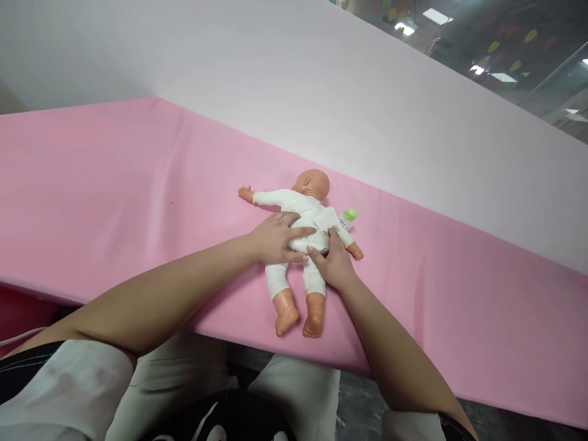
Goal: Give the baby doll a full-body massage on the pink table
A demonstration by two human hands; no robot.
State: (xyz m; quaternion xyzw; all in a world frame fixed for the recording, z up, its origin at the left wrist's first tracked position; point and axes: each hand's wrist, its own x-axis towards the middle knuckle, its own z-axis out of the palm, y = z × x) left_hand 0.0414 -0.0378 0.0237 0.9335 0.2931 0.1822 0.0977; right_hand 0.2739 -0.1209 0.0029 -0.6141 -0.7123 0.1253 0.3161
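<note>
The doll (313, 213) lies on the pink surface (432, 269), between the two hands, with its head away from the person. The left hand (276, 237) is open, and its spread fingers rest on the left side of the doll's body. The right hand (339, 262) touches the lower right side, thumb on the cloth; some fingers are hidden, so I cannot tell whether it grips. A green-capped object (350, 215) is just beside the doll's arm.

From above your lap (298, 392), your head camera faces forward and down over the pink surface (92, 202), the doll (313, 214) near mid-view, close enough to catch both your forearms (193, 278), with the pale wall (275, 79) beyond.
</note>
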